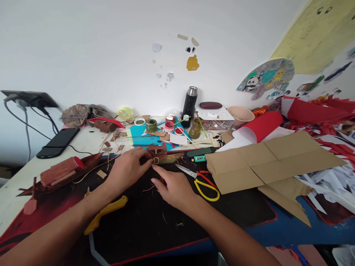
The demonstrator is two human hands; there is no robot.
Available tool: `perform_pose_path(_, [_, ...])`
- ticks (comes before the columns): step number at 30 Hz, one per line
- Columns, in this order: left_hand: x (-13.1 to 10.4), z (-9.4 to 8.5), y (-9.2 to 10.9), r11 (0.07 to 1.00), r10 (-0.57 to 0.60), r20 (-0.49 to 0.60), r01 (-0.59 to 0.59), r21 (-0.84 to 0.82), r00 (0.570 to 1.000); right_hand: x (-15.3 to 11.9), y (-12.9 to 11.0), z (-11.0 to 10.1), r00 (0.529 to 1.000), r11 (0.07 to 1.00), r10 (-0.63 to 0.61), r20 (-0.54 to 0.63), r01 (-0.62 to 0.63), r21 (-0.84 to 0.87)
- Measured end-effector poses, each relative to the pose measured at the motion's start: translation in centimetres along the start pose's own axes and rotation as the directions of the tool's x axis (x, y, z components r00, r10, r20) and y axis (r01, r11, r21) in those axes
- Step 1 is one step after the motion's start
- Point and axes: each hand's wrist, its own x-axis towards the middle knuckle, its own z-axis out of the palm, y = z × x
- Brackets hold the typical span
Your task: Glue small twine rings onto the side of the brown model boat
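Observation:
A small wooden model boat with a brown cabin and greenish hull sits on the black mat. My left hand is closed around its near left end, thumb and fingers pinching it. A small loop of string shows on the hull beside those fingertips. My right hand lies just below the boat, index fingertip at the string and thumb held apart, with nothing visible between them. Scissors with yellow and red handles lie right of that hand. Near my left forearm is a yellow-handled tool, partly covered.
At left lies a larger reddish model boat. Paint jars stand behind on blue paper, near a black flask. Cardboard and red paper crowd the right side. A lighter sits by the scissors. A phone lies left.

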Motion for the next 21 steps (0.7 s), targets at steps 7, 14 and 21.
perform_pose_path(7, [0.03,0.16,0.06,1.000,0.010,-0.004,-0.010,0.020,1.000,0.14,-0.11,-0.12,1.000,1.000,0.012,0.014,-0.012,-0.010])
perform_pose_path(14, [0.10,0.10,0.11,0.999,0.016,0.002,-0.016,0.038,1.000,0.28,-0.06,-0.16,0.999,0.999,0.037,0.015,-0.037,-0.037])
perform_pose_path(21, [0.19,0.32,-0.07,0.998,0.036,0.006,-0.036,0.055,0.999,0.48,-0.17,-0.26,0.997,0.997,0.062,0.037,-0.060,-0.058])
